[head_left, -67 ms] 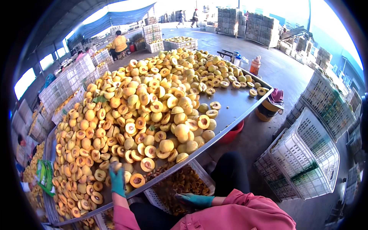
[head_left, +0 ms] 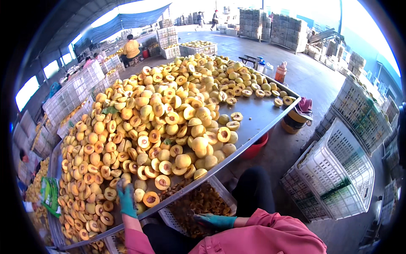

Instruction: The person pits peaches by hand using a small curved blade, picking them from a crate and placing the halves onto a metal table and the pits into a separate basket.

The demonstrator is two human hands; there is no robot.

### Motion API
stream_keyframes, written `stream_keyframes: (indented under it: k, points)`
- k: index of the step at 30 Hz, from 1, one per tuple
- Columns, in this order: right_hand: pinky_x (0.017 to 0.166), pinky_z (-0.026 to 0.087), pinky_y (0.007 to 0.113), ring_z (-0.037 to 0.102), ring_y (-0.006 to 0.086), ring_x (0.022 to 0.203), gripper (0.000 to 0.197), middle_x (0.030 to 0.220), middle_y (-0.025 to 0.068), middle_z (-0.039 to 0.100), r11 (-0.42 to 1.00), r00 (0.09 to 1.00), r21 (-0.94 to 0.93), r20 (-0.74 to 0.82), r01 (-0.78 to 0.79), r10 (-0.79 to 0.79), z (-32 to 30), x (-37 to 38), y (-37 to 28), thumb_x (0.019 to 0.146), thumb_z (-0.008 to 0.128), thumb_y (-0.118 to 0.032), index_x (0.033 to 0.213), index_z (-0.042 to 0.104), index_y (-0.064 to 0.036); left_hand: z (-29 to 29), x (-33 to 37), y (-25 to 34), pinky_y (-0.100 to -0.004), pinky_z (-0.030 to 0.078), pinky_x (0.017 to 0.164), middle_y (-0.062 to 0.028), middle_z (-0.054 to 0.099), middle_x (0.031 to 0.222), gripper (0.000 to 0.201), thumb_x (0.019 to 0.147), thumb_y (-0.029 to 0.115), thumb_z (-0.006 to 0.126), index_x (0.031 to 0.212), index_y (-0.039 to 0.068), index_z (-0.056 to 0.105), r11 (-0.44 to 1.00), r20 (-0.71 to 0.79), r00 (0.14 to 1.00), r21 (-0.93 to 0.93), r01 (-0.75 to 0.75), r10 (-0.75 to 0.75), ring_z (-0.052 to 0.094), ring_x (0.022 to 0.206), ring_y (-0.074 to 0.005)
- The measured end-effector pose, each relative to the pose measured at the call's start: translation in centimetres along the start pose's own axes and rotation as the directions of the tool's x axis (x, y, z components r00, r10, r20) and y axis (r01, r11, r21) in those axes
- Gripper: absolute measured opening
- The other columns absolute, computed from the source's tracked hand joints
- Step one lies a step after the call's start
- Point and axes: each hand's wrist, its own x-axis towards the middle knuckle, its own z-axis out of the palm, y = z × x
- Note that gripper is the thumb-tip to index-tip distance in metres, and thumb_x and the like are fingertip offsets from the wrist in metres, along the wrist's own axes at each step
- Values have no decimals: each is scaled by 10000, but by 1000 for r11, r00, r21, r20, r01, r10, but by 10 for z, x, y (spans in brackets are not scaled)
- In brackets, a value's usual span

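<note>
A large heap of halved yellow peaches (head_left: 146, 111) covers the metal table, many with cut faces and brown pit hollows upward. My left hand (head_left: 126, 200), in a teal glove, reaches over the near edge with fingers stretched out among the halves. A cut peach half (head_left: 151, 199) lies just right of it. My right hand (head_left: 216, 221), also gloved, is low before my body, above a white crate (head_left: 223, 191) of brown-orange peach scraps (head_left: 207, 200). Its fingers look curled; whatever is in them is dark and cannot be made out.
The table's raised metal rim (head_left: 237, 153) runs between me and the heap. A red tub (head_left: 255, 146) and a bucket with a cloth (head_left: 297, 118) stand beside it. White crates (head_left: 334, 178) are stacked at the right. A person in yellow (head_left: 131, 49) sits far left.
My left hand has shifted slightly left, and its fingers look straighter. The peach half at its fingertips earlier no longer shows there. My right hand stays in place.
</note>
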Motion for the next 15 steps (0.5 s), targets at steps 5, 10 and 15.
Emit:
stream_keyframes:
  k: [5,10,15]
  points:
    - [946,437,337,536,154,1063,506,1124,57,593,894,952,330,68,-303,297,12,33,-52,993,551,-410,1308,521,-15,-13,-53,65,-330,488,929,-116,568,1237,571,796,116,782,1279,-1,501,388,170,749,769,-507,641,562,1109,-218]
    - [863,437,219,515,56,984,337,1048,-10,599,870,977,468,-54,-156,205,1,49,-111,1034,509,-315,1215,568,-37,85,-112,57,-344,572,775,-131,669,1034,523,903,473,633,1177,31,582,991,220,967,-19,-131,132,668,883,-253]
    - [934,456,253,533,89,1088,350,1172,7,576,712,935,623,95,-323,342,7,61,-134,1025,521,-143,1345,478,-11,99,-151,54,-365,584,713,-156,679,1052,728,941,679,400,1228,33,571,741,354,918,-565,363,-180,688,809,-262]
